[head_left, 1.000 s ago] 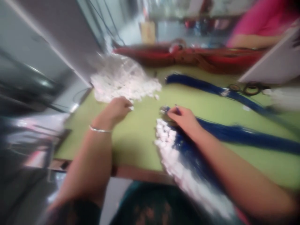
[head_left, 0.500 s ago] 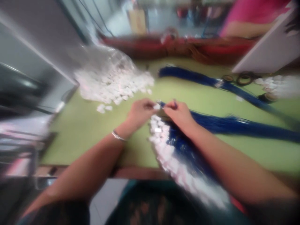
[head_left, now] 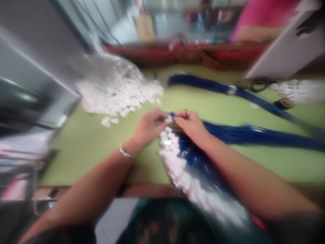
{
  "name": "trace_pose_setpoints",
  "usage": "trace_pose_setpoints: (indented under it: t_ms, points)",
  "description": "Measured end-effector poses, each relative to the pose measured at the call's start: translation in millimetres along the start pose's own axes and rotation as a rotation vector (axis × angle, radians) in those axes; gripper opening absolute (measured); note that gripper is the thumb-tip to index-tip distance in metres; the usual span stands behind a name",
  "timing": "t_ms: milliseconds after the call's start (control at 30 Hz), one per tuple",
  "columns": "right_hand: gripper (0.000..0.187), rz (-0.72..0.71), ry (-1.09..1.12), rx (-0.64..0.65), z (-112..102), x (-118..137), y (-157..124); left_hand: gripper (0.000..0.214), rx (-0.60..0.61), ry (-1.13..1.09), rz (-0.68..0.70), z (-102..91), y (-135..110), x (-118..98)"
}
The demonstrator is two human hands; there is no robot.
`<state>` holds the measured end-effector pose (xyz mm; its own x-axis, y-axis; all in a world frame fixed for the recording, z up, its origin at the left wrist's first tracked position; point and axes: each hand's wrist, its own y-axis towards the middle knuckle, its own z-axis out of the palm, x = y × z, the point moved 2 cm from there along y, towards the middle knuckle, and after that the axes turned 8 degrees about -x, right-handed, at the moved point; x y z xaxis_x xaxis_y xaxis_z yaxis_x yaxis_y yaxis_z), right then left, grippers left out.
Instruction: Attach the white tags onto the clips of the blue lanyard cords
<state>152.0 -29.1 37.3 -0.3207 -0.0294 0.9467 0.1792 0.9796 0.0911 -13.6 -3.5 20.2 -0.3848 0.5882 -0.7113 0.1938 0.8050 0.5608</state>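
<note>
The left hand (head_left: 149,127), a thin silver bangle (head_left: 125,152) at its wrist, and the right hand (head_left: 193,125) meet at the middle of the green tabletop (head_left: 96,142). The left grip is pressed together on a small white plastic piece (head_left: 168,119), held at three o'clock of that hand, touching the right fingertips. The right grip pinches the end of a bundle of blue wires (head_left: 228,134), which runs off toward three o'clock across the tabletop. Blur hides the exact finger placement. At six o'clock of the hands, a fan of blue wire ends capped with white plastic pieces (head_left: 177,162) spreads over the near tabletop edge. At ten o'clock lies a heap of loose white plastic pieces (head_left: 119,95) spilling from a clear bag. A second blue wire bundle (head_left: 215,87) lies at one o'clock, with dark tape rolls (head_left: 257,84) beside it. At twelve o'clock, a red wire bundle (head_left: 177,56) crosses the far edge, with another person's pink sleeve (head_left: 264,17) behind it.
</note>
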Motion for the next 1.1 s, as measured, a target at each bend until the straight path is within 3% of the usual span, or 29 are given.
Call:
trace_pose_setpoints:
  t_ms: [100, 333, 567, 767, 1000, 1100]
  points:
    - [0.01, 0.01, -0.027, 0.009, 1, 1, 1, 0.013, -0.004, -0.019, -0.025, 0.7, 0, 0]
    - [0.01, 0.039, -0.099, 0.093, 4, 0, 0, 0.013, 0.04, -0.248, -0.381, 3.2, 1, 4]
    - [0.009, -0.034, -0.13, 0.034, 6, -6, -2, 0.019, 0.022, -0.514, -0.619, 7.4, -2, 7]
    - [0.01, -0.066, -0.047, -0.006, 4, -6, -2, 0.016, 0.101, -0.744, -0.684, 8.0, 1, 6]
    - [0.009, -0.108, -0.101, 0.006, 4, -6, -2, 0.016, 0.109, -0.746, -0.68, 11.2, -3, 10]
    - [0.009, -0.125, -0.138, 0.019, 5, -5, -2, 0.015, 0.091, -0.66, -0.613, 9.4, -2, 7]
